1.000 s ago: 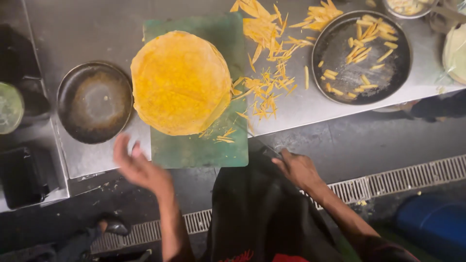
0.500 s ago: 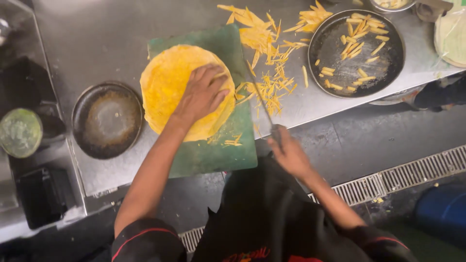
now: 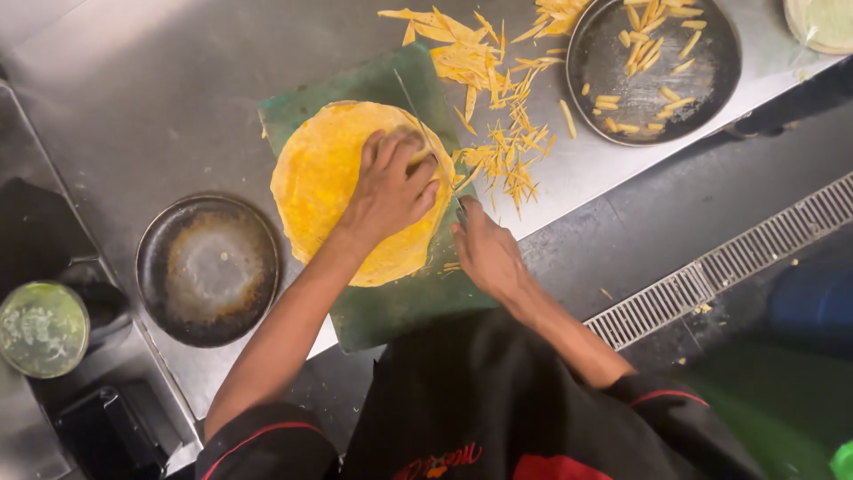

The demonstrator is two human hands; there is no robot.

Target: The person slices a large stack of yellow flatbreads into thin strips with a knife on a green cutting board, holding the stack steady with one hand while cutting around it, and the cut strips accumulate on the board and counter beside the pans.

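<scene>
head view, one moment, contents as seen.

left hand (image 3: 391, 191): open, fingers spread, palm pressed flat on the round yellow flatbread (image 3: 333, 178), over its half nearer the knife.

right hand (image 3: 484, 253): closed around the handle of the knife (image 3: 426, 142), just beside the left hand, almost touching its little-finger side.

knife: thin blade, long axis running from the right hand away from the person and slightly toward the left hand's side; tip points to the far edge of the flatbread; blade lies across the flatbread just beyond the left fingertips.

flatbread: lies flat on the green cutting board (image 3: 400, 307), under the left hand.

cutting board: on the steel counter (image 3: 160, 98), beneath both hands.

cut yellow strips (image 3: 502, 147): scattered on board and counter, beyond the right hand.

dark round pan (image 3: 653, 67): further beyond the right hand, a few strips inside.

second dark pan (image 3: 209, 267): outside the left forearm, on the counter.
</scene>
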